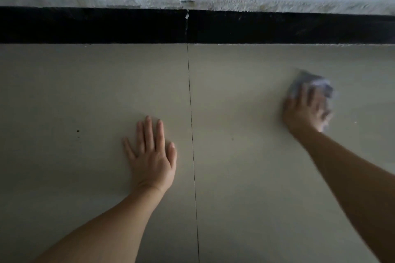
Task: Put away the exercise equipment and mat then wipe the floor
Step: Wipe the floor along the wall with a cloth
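Head view is showing a crumpled pale cloth [307, 86] lying under the fingers of the right hand [304, 109], bunching out beyond the fingertips toward the black skirting [85, 25]. That hand is blurring, fingers curling over the cloth and pressing it onto the floor [245, 96], probably to scrub. Well apart on the other side of the tile joint [191, 126], the left hand [152, 156] is lying flat with fingers straight, likely bracing the person's weight.
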The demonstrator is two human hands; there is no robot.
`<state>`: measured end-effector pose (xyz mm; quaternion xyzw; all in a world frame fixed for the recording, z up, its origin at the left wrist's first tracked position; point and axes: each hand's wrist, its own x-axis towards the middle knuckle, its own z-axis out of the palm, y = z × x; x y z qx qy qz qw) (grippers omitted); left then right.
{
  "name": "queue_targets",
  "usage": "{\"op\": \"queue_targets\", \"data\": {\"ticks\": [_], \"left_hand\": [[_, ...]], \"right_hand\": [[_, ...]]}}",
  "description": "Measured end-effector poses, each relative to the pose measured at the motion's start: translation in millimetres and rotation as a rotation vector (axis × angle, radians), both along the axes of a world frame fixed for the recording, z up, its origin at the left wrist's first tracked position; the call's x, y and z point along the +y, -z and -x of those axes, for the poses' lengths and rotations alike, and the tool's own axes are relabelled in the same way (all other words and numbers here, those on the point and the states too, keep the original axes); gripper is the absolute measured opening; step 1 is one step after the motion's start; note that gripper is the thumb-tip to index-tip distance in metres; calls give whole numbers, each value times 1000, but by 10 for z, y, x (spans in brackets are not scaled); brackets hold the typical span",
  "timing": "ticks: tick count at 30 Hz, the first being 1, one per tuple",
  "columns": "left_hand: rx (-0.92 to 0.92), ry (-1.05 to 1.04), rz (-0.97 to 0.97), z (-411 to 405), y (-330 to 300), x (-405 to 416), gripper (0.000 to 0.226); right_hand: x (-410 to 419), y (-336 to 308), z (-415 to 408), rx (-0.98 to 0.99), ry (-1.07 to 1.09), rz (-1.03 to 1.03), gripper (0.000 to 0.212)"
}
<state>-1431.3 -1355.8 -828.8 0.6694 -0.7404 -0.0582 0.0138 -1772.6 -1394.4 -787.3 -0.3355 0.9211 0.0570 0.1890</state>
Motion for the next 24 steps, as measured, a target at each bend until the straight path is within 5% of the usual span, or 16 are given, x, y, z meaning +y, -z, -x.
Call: {"op": "queue_targets", "data": {"ticks": [4,9,11,20,24], "left_hand": [[-18,1,4,-6,-2,3,60],[-31,-11,27,-8,14,14,60],[-18,-11,24,-6,13,14,59],[8,-4,-26,22,-16,-3,60],[9,1,-59,18,-29,-9,61]], "right_hand": [[-222,131,-1506,-88,-824,72,70],[-505,49,-2251,-191,-1146,131,52],[-678,83,-1874,-150,-1089,123,52],[-147,15,642,-42,-18,-13,56],[13,64,-108,-29,-127,39,58]]}}
